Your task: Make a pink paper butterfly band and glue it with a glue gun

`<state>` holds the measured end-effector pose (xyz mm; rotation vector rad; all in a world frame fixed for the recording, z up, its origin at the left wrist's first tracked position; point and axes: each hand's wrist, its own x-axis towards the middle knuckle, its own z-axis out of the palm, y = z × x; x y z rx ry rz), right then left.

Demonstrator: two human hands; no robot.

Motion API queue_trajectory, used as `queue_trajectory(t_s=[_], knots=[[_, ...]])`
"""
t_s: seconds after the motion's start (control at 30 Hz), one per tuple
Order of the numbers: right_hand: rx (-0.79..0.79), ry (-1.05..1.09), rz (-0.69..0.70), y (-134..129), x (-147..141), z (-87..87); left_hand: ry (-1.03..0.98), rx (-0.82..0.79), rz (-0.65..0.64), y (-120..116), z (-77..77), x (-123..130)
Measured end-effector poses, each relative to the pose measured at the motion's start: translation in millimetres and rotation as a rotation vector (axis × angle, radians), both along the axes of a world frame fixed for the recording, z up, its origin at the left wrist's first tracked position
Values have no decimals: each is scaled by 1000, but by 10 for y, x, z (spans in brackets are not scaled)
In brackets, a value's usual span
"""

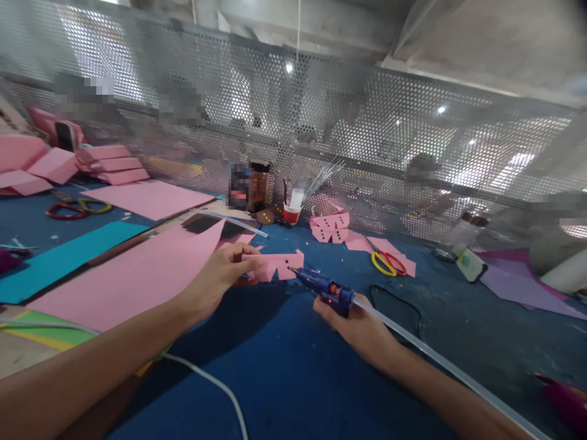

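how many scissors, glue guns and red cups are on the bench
scissors: 2, the yellow and red scissors at right, the red and yellow pair at far left
glue guns: 1, the blue glue gun in the right hand
red cups: 1
total: 4

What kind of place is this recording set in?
Probably a craft workshop with shared benches. The right hand holds a blue glue gun to a pink foam cutout held by the left hand; scissors lie nearby, and a perforated metal screen divides the benches.
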<state>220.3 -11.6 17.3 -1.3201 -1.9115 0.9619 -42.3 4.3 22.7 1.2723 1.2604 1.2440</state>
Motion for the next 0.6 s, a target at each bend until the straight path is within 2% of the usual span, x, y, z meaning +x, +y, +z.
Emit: queue_trajectory(t_s=[0.6], knots=[[6,25,3,22,25,-51,13,2,-6,-34,18,10]])
